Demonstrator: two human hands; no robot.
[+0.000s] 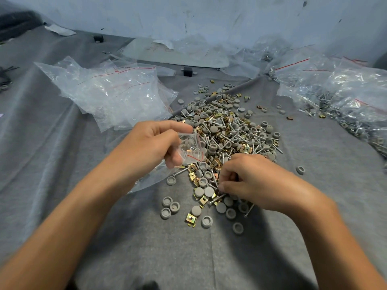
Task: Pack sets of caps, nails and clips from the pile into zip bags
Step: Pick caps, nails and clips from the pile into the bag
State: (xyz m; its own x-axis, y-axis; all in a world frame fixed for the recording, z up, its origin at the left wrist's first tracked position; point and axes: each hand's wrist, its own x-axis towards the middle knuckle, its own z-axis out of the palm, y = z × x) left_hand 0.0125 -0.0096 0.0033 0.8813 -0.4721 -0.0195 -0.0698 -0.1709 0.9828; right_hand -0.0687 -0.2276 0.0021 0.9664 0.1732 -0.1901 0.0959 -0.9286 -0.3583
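A pile [227, 130] of grey round caps, silver nails and brass clips spreads over the grey cloth in the middle. My left hand [150, 143] holds a small clear zip bag [191, 148] with a red seal line just above the pile's near left side; a few caps and a clip show inside it. My right hand [249, 181] is down on the pile's near edge, fingers curled and pinching at small parts there. What it pinches is hidden by the fingers. Loose caps [170, 207] and a brass clip [191, 219] lie closest to me.
A heap of empty zip bags [113, 91] lies at the left of the pile. Filled bags [343, 97] of parts are stacked at the right. A grey tray-like sheet [167, 55] and crumpled plastic lie at the back by the wall. Grey cloth [188, 258] covers the table.
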